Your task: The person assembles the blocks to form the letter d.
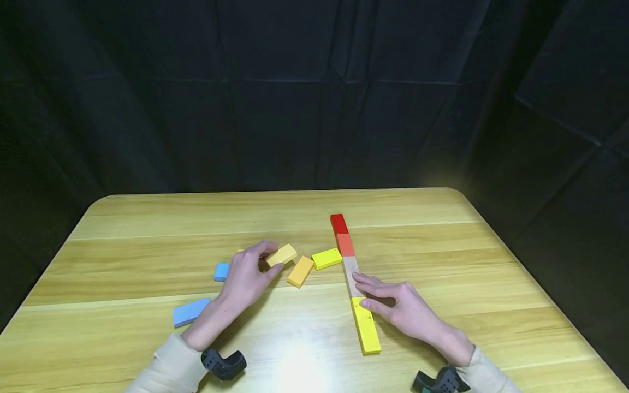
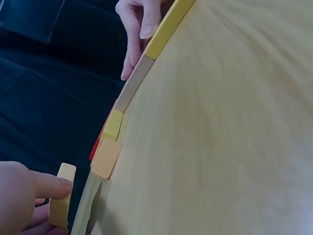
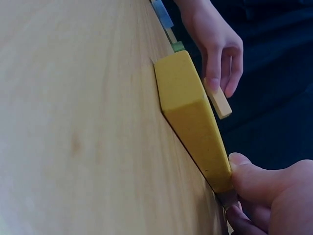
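My left hand (image 1: 245, 281) pinches a pale yellow block (image 1: 282, 255) between thumb and fingers; in the left wrist view that block (image 2: 62, 196) is held up off the table. My right hand (image 1: 408, 310) rests along the right side of a row of blocks. Its fingers touch the grey block (image 1: 350, 275) and its thumb lies at the edge of the long yellow block (image 1: 366, 327). Beyond the grey one, the row continues with a coral block (image 1: 345, 245) and a dark red block (image 1: 339, 224) at the far end.
Left of the row lie a small yellow block (image 1: 326, 258), close against it, and an orange block (image 1: 300, 272). Two blue blocks, one larger (image 1: 190, 313) and one partly hidden (image 1: 221, 272), are near my left hand. A dark curtain (image 1: 295, 109) hangs behind the wooden table (image 1: 467, 245).
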`<state>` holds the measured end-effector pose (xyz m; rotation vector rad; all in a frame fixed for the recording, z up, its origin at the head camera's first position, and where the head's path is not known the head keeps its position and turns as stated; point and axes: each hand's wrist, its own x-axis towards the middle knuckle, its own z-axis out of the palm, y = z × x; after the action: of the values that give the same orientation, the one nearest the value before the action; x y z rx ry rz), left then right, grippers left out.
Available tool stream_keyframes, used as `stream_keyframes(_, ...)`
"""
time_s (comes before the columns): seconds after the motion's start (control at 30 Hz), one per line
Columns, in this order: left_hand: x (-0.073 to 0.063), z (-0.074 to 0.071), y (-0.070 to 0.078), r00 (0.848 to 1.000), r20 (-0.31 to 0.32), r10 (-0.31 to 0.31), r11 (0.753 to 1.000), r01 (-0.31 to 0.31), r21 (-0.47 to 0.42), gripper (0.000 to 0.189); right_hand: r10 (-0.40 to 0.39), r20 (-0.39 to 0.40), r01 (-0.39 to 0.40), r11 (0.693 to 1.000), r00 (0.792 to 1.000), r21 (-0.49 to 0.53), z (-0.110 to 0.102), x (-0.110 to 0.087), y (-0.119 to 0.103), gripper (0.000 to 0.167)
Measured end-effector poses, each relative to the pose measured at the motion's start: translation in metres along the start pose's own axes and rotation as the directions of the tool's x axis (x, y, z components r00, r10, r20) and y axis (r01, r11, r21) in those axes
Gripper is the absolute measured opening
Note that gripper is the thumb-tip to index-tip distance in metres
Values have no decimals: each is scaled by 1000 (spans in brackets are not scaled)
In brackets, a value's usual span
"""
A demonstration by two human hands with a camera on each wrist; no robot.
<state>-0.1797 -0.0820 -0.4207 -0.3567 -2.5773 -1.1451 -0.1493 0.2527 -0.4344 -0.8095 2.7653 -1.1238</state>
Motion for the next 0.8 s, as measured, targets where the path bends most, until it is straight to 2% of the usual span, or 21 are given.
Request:
stream_keyframes(0.37,-22,-8,2,1000,-12,22,999,-22,40,33,-15,0,15,1000,1000,-4,0,0,0,45)
stream_keyframes(0.67,-43,-10,7,995,-20,96,995,-95,42,36,-6,-3,5,1000,1000,-11,0,0,-1,46)
stream_keyframes(0.8,-52,-11,10,994,-11,107,993,-107,55,37,0,-2,0,1000,1000,-10,0,0,-1,46)
